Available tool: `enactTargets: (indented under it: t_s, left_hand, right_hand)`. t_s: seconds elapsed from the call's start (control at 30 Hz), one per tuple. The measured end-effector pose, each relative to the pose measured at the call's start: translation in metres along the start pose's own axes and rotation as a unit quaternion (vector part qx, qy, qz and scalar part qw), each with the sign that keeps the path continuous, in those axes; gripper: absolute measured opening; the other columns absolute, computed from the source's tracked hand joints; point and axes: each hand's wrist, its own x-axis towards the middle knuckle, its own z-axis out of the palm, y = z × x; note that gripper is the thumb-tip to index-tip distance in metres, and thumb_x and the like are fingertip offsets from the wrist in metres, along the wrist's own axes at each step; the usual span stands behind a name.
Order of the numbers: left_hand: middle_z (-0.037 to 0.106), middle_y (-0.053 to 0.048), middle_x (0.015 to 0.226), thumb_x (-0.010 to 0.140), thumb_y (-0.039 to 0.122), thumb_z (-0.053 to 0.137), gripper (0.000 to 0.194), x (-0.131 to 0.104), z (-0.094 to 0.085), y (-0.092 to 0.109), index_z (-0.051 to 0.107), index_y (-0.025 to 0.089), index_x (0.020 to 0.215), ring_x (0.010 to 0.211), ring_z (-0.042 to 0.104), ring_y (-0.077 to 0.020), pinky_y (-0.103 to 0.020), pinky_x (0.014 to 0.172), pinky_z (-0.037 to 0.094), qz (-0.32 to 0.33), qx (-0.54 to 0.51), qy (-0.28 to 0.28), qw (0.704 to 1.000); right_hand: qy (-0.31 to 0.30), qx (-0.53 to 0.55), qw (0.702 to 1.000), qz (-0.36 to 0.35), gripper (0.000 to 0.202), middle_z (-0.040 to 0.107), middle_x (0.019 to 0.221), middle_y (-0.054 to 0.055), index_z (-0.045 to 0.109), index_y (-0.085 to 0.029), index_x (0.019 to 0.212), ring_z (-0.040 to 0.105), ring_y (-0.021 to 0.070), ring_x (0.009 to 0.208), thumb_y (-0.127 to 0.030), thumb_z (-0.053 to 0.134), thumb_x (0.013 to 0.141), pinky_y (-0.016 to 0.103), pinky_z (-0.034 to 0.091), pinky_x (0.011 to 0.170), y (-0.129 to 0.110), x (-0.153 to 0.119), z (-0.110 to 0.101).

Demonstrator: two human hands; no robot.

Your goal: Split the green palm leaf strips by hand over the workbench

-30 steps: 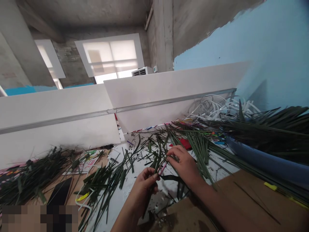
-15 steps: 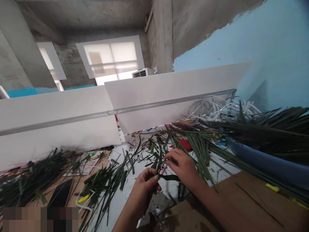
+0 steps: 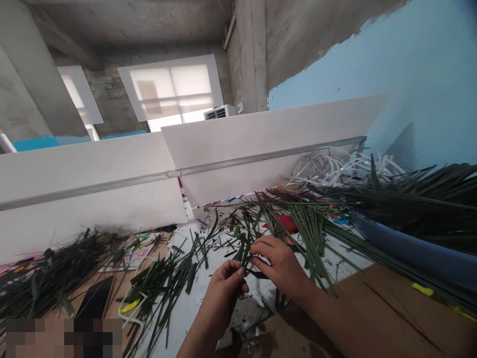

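Observation:
My left hand [image 3: 227,284] is closed, thumb and fingers pinching the lower part of a green leaf-strip piece [image 3: 243,244] that looks folded or woven. My right hand [image 3: 278,262] is closed on the same piece just to the right, its fingertips nearly touching the left thumb. A dark leaf end [image 3: 259,274] sticks out below the right fingers. How the strips cross between the fingertips is hidden. Loose leaf strips [image 3: 179,278] lie on the littered white tabletop [image 3: 201,293] left of the hands, and a bundle of long strips [image 3: 307,228] lies beyond them.
A blue basin [image 3: 410,243] heaped with long leaves stands on the right, near coiled white straps [image 3: 331,166]. Cardboard [image 3: 395,303] covers the front right. At left are a phone [image 3: 95,298], a pile of leaf scraps [image 3: 59,268] and a white cable [image 3: 137,320]. White panels [image 3: 231,174] rise behind.
My right hand has shifted slightly left, closer to my left hand. A pink, thin thing that showed between the hands is now out of sight. My left hand has hardly moved.

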Motion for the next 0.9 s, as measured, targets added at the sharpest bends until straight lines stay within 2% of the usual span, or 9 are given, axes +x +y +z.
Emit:
enactTargets:
  t_s: [0.23, 0.43, 0.63, 0.9]
  left_hand:
    - [0.057, 0.003, 0.073, 0.065, 0.036, 0.085, 0.035, -0.0007, -0.0023, 0.0008, 0.061, 0.016, 0.081, 0.052, 0.047, -0.0052, -0.02, 0.049, 0.03, -0.001, 0.004, -0.007, 1.0]
    - [0.054, 0.004, 0.069, 0.07, 0.046, 0.079, 0.037, -0.0001, -0.0028, 0.001, 0.059, 0.017, 0.079, 0.048, 0.042, -0.0045, -0.021, 0.046, 0.025, -0.002, 0.026, -0.002, 1.0]
    - [0.044, 0.008, 0.056, 0.066, 0.047, 0.081, 0.042, -0.0014, -0.0012, 0.0, 0.053, 0.02, 0.079, 0.045, 0.035, -0.0052, -0.021, 0.046, 0.021, -0.008, 0.023, 0.017, 1.0]
    - [0.042, 0.009, 0.057, 0.068, 0.048, 0.078, 0.042, -0.0016, 0.0026, 0.0008, 0.048, 0.02, 0.079, 0.044, 0.033, -0.0048, -0.021, 0.044, 0.019, 0.002, 0.009, 0.015, 1.0]
  right_hand:
    - [-0.016, -0.018, 1.0, -0.01, 0.008, 0.066, 0.086, 0.003, 0.068, -0.025, 0.093, 0.059, 0.0203, 0.081, -0.02, 0.064, 0.088, 0.031, 0.042, 0.075, 0.002, -0.0024, 0.0031]
    - [-0.038, -0.017, 0.999, -0.029, 0.01, 0.066, 0.087, 0.002, 0.068, -0.025, 0.088, 0.059, 0.0188, 0.082, -0.018, 0.061, 0.091, 0.03, 0.041, 0.075, 0.0019, -0.0035, 0.0044]
    - [-0.04, -0.009, 0.998, -0.041, 0.013, 0.066, 0.091, 0.003, 0.069, -0.025, 0.088, 0.059, 0.0184, 0.084, -0.021, 0.058, 0.094, 0.03, 0.043, 0.076, -0.0015, -0.0041, 0.0052]
    - [-0.041, -0.009, 0.998, -0.049, 0.012, 0.066, 0.093, 0.003, 0.068, -0.024, 0.09, 0.06, 0.0185, 0.086, -0.019, 0.058, 0.093, 0.031, 0.042, 0.079, -0.0016, -0.0031, 0.0047]
